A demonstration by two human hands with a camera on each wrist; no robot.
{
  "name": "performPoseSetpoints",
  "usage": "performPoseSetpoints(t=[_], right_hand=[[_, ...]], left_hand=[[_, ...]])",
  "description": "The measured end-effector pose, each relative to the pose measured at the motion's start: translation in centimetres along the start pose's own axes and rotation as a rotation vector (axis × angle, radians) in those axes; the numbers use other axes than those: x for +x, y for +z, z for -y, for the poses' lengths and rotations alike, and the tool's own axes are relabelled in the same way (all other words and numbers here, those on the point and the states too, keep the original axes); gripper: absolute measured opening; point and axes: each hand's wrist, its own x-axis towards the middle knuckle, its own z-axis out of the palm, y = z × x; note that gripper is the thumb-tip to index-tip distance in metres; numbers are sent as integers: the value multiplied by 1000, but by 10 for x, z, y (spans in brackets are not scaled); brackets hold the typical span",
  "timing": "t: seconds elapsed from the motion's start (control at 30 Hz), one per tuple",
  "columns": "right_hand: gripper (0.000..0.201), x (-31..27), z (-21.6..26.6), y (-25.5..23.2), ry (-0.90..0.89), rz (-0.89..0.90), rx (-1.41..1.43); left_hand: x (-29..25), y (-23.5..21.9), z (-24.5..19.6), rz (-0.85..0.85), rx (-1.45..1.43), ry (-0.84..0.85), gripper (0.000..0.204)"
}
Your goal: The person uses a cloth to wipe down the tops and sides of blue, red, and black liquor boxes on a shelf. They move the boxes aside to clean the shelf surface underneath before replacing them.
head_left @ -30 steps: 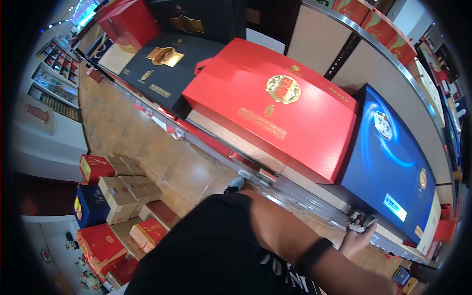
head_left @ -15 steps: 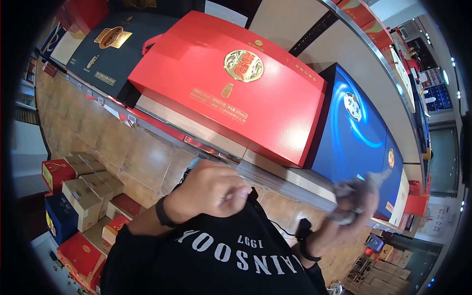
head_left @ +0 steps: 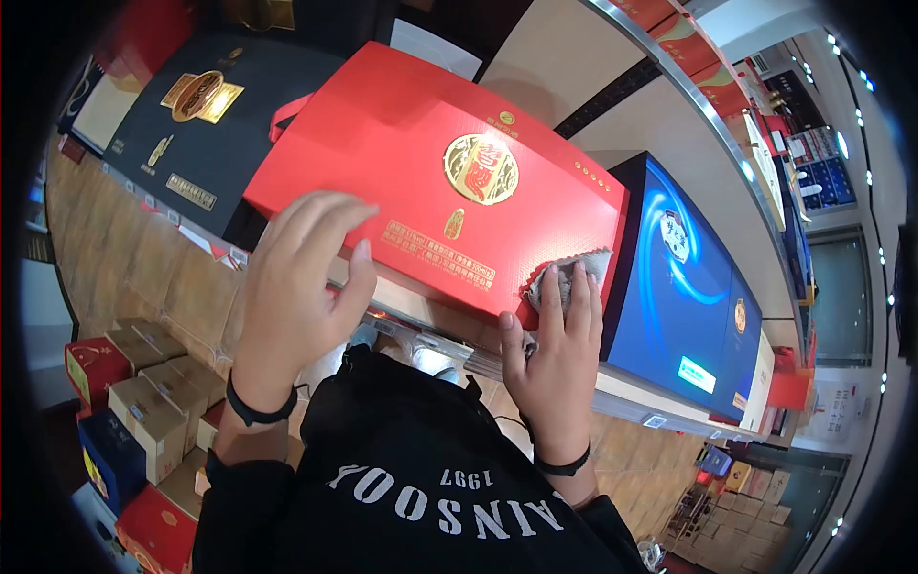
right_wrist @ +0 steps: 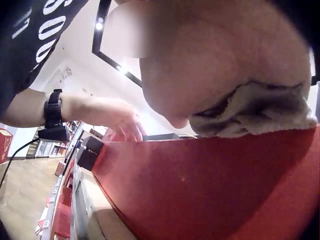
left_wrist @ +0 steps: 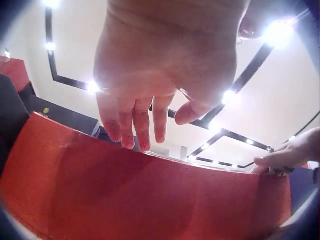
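A large red gift box with a gold round emblem stands on the shelf, between a black box and a blue box. My right hand lies flat with straight fingers and presses a grey cloth against the red box's lower right corner; the cloth shows under the palm in the right wrist view. My left hand hovers with fingers extended near the red box's lower left edge. In the left wrist view its fingers hang just above the red box.
The shelf edge with price tags runs below the boxes. Several cartons and red boxes sit stacked on the tiled floor at lower left. More red boxes line the upper shelf. A glass door and shop aisle lie at far right.
Both hands rose from chest height to the red box. The right hand, which held the cloth bunched in the air, now presses it flat on the box. The left hand spread its fingers.
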Motion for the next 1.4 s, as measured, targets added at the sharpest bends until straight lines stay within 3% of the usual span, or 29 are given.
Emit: performPoseSetpoints(t=[0.27,0.47,0.7,0.9,1.17,1.4], right_hand=[[50,28,-3,19,111,-64,-35],[51,29,-3,21,162,-56,-32],[53,62,-1,27,206,-81,-44],[52,52,10,21,250,-99,1],[55,12,41,-1,268,66,58],[59,54,39,-3,62,298,-61]], left_hand=[[50,50,27,208,26,176,33],[59,55,25,524,86,196,64],[61,56,26,559,92,224,66],[57,55,28,556,72,260,63],[61,54,27,607,66,282,65],[57,54,32,579,-21,233,64]])
